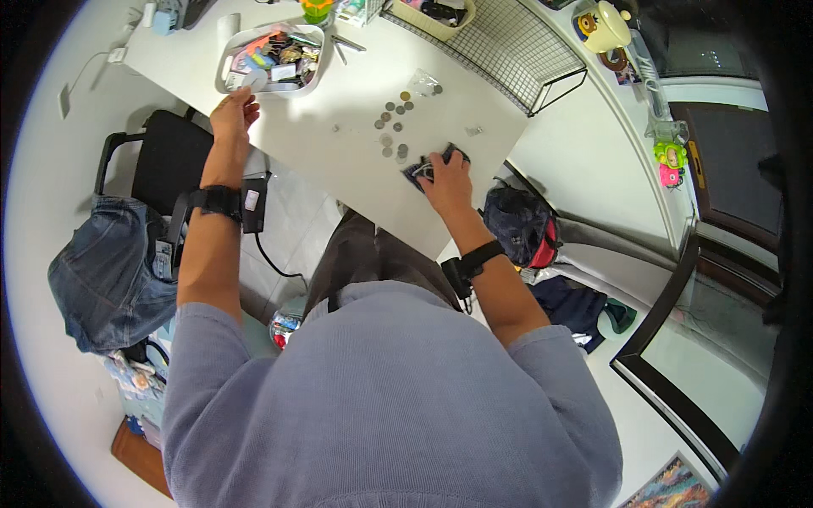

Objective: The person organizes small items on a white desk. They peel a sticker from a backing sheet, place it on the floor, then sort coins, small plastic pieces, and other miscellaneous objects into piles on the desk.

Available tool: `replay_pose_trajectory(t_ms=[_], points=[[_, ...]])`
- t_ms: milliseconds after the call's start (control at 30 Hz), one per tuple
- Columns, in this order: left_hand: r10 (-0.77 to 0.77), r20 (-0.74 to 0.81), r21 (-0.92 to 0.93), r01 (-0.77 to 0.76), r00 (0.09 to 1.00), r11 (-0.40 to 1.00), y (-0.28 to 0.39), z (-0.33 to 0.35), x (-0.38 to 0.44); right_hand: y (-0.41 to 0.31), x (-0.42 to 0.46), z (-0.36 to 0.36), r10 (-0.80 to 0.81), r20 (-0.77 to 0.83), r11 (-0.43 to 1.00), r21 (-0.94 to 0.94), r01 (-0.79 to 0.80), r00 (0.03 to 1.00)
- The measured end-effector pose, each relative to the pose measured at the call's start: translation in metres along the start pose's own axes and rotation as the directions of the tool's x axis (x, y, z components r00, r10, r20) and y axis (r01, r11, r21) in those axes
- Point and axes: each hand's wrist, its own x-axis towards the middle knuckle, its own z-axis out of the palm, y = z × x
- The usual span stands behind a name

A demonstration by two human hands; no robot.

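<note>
My left hand [234,115] is raised at the near left corner of a white plastic bin [322,63], with its fingers curled. A pale translucent disc [255,80] shows right at its fingertips; whether they pinch it is unclear. My right hand [450,181] grips a small dark patterned cloth pouch [419,170] on the white table [317,159], partly covering it. Several loose coins [399,110] lie beyond the pouch, mostly silver-coloured, with one gold-coloured coin [405,96]. A clear plastic bag [422,82] lies beside them.
Mixed small items fill the white bin. Beyond the coins stand a black wire mesh rack [502,51] and a cream basket [438,19]. Metal tweezers [348,44] lie right of the bin. A black chair [171,159] stands left, a dark backpack [517,219] right of the table.
</note>
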Motion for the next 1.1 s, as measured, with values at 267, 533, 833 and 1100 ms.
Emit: replay_pose_trajectory(t_ms=[267, 533, 833, 1100], points=[[0.175, -0.022, 0.267, -0.163, 0.984, 0.95, -0.009, 0.011, 0.017, 0.058, 0.034, -0.051, 0.249, 0.008, 0.711, 0.677, -0.189, 0.968], [0.543, 0.048, 0.673, -0.428, 0.839, 0.603, -0.042, 0.045, -0.032, 0.139, 0.105, -0.035, 0.137, -0.095, 0.97, 0.217, -0.114, 0.986], [0.201, 0.695, 0.531, -0.681, 0.69, 0.504, -0.134, 0.242, -0.178, 0.1, 0.113, -0.038, -0.096, 0.034, 0.923, 0.377, 0.076, 0.995], [0.111, 0.786, 0.566, -0.78, 0.608, 0.267, -0.154, 0.26, -0.166, 0.095, 0.172, -0.046, -0.315, -0.126, 0.923, 0.187, 0.335, 0.94]])
